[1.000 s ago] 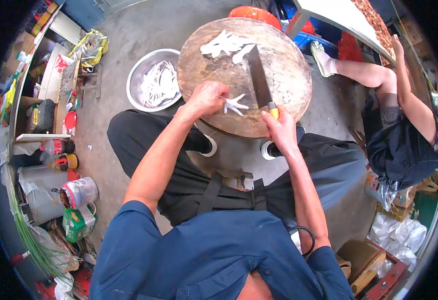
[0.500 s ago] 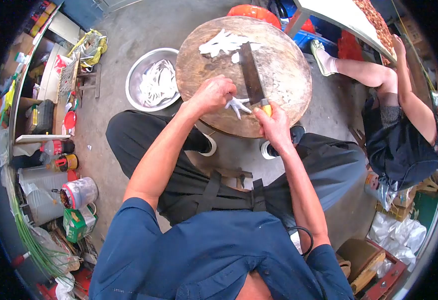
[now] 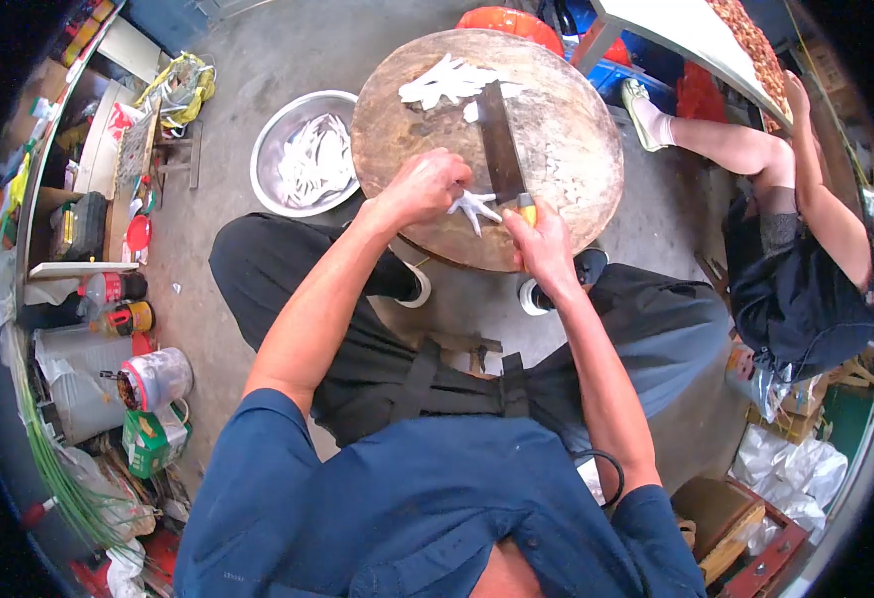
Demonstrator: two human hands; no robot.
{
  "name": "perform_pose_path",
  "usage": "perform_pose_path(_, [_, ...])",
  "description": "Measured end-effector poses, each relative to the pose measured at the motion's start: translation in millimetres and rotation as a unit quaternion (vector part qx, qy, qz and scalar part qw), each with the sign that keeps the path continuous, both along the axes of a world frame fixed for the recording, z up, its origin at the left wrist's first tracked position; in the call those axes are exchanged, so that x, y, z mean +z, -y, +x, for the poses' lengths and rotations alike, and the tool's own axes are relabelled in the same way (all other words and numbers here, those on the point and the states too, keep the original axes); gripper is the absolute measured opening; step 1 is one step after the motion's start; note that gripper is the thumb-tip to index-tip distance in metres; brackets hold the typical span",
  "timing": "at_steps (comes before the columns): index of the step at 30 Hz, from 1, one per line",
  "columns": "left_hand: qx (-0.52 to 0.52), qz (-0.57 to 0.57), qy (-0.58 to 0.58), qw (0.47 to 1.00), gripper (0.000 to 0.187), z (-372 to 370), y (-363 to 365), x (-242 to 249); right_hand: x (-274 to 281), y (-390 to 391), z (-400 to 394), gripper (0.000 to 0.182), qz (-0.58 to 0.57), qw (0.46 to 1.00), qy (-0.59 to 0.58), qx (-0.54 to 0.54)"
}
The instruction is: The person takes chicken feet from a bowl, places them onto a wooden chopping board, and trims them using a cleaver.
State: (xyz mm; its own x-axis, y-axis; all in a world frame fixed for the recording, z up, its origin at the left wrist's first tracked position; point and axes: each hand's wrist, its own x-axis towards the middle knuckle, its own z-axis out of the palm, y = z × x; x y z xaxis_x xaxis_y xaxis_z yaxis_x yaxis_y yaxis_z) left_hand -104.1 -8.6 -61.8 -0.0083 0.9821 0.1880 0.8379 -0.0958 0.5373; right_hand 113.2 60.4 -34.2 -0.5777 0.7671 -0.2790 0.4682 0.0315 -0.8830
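Observation:
My left hand (image 3: 427, 185) is closed on a pale chicken foot (image 3: 475, 207) near the front of a round wooden chopping block (image 3: 577, 130). The toes spread out to the right, towards the cleaver. My right hand (image 3: 545, 244) grips the yellow handle of a cleaver (image 3: 502, 145), whose dark, broad blade points away from me over the block. Beyond the blade, at the far side of the block, lies a heap of white chicken feet (image 3: 447, 82). A small pale piece (image 3: 471, 112) sits beside the blade.
A metal basin (image 3: 266, 128) with more pale feet (image 3: 315, 159) stands on the floor left of the block. Another person's leg (image 3: 721, 145) and arm are at right, by a white table (image 3: 671, 35). Shelves with bottles (image 3: 113, 289) line the left side.
My right hand and the cleaver handle have shifted very slightly left. My left hand and the chicken foot have stayed almost in place.

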Motion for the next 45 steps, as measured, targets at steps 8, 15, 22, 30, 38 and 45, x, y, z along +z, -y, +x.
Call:
perform_pose_path(8, [0.080,-0.106,0.089,0.987,0.016,-12,-2,-6,15,-4,28,0.025,-0.054,0.996,-0.062,-0.044])
perform_pose_path(15, [0.131,-0.075,0.136,0.979,0.016,-9,3,-2,1,1,39,0.022,-0.029,0.991,-0.089,-0.099])
perform_pose_path(22, [0.073,-0.119,0.117,0.983,0.023,-7,-1,-6,12,7,34,0.025,-0.013,0.990,-0.106,-0.090])
perform_pose_path(30, [0.108,-0.157,0.039,0.981,0.023,4,2,7,3,16,16,0.019,-0.007,0.995,-0.089,-0.049])
perform_pose_path(38, [0.107,-0.144,0.027,0.983,0.022,4,4,2,5,13,16,0.021,0.057,0.992,-0.097,-0.056])
perform_pose_path(45, [0.127,-0.169,0.060,0.976,0.022,7,3,11,-1,12,5,0.024,0.142,0.988,-0.050,-0.024])
